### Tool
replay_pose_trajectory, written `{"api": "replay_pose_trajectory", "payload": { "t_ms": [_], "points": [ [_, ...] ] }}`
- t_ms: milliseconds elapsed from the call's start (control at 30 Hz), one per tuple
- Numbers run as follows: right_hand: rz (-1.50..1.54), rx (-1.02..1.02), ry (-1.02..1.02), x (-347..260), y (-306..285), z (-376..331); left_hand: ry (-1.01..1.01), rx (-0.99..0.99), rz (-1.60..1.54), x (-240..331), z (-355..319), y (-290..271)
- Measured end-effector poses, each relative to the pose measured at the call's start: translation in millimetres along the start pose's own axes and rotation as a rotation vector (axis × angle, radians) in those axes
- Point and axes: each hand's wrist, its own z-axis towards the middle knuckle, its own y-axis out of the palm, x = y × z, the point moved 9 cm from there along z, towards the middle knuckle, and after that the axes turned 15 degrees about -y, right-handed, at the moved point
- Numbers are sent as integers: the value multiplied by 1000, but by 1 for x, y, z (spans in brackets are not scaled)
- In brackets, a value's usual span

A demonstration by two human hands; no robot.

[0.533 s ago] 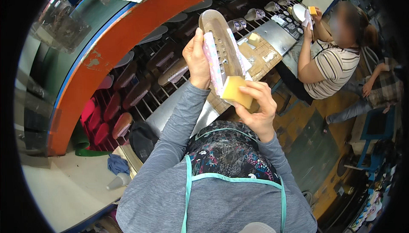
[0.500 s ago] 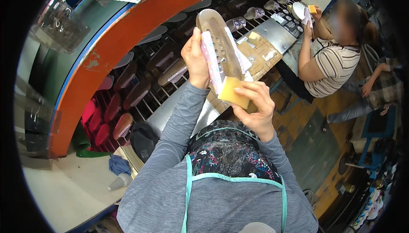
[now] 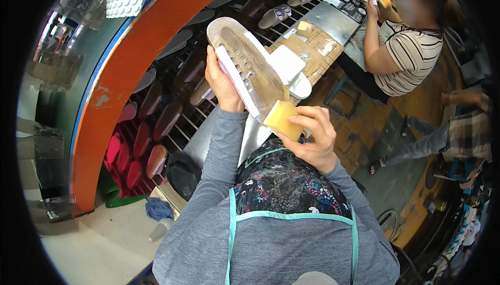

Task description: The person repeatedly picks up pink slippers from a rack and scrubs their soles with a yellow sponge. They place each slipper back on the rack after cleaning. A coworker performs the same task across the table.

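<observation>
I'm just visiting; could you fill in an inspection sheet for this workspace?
Surface: brown grid-patterned board on a silver metal table.
Things in hand: brown sandal sole with white side strips; yellow rectangular sponge block at its lower end.
Clutter: crumpled blue cloth on the pale counter.
Hands: left hand grips the sole, right hand the sponge block.
Cables: grey looped cable or hose, lower right.
Surroundings: curved orange panel; co-worker in striped shirt.

No words, numbers or signs can be read here. A white slip (image 3: 332, 0) at the far edge of the metal surface (image 3: 330, 22) is too small to make out. Pale marks on the clear plastic (image 3: 53, 214) at lower left are blurred past reading, as is the white patch (image 3: 325, 49) (a small oblong) on the brown board (image 3: 315, 60).
</observation>
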Motion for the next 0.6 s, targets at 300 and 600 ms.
{"api": "replay_pose_trajectory", "payload": {
  "t_ms": [300,600],
  "points": [
    [-106,131,216,25,-6,-9,-82,-119,20,-7,-14,0],
    [-159,122,196,27,-8,-1,-126,-107,-26,-6,1,-17]
  ]
}}
